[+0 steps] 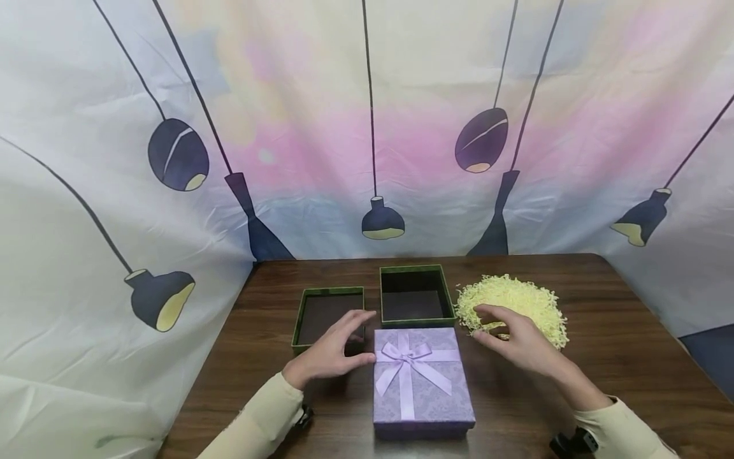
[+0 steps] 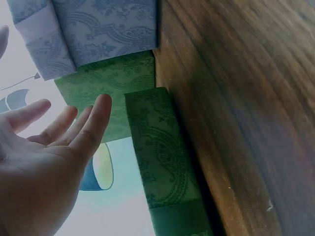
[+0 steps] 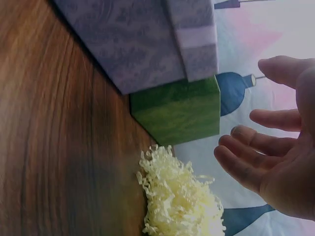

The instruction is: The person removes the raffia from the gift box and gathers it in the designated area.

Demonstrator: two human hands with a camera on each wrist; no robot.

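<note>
A purple patterned gift box with a lid and a lilac ribbon bow stands between my hands, near the front of the table. At its left side is my left hand, fingers spread and relaxed, the thumb close to the lid's edge; whether it touches cannot be told. My right hand hovers to the right of the box with loosely bent fingers and nothing in them. In the right wrist view a gap shows between the right hand and the purple box.
Behind the purple box stands an open green box. A shallow green lid lies upturned to its left. On the right is a heap of pale yellow shredded paper. The wooden table meets a printed cloth backdrop.
</note>
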